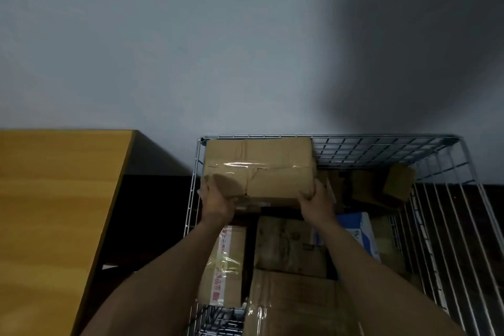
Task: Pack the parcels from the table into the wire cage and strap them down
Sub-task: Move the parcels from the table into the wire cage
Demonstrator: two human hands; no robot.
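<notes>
Below, boxes [289, 245] crowd cage [381, 136]; left grip [218, 199], right grip [317, 203] clasp taped parcel [272, 166] ends.

Fingertips of the left grip [216, 200] and right grip [317, 200] are lost in blur against the brown taped cardboard parcel [259, 166]. Beneath the grips, forearms [169, 275] hide parts of the stacked brown cartons [289, 245]. The red print on the tape-striped carton [227, 267] is unreadable.

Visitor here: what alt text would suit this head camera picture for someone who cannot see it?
A person's left hand and right hand grip a taped cardboard box in the far left corner of a wire cage holding other parcels. A wooden table stands to its left, before a pale wall.
</notes>
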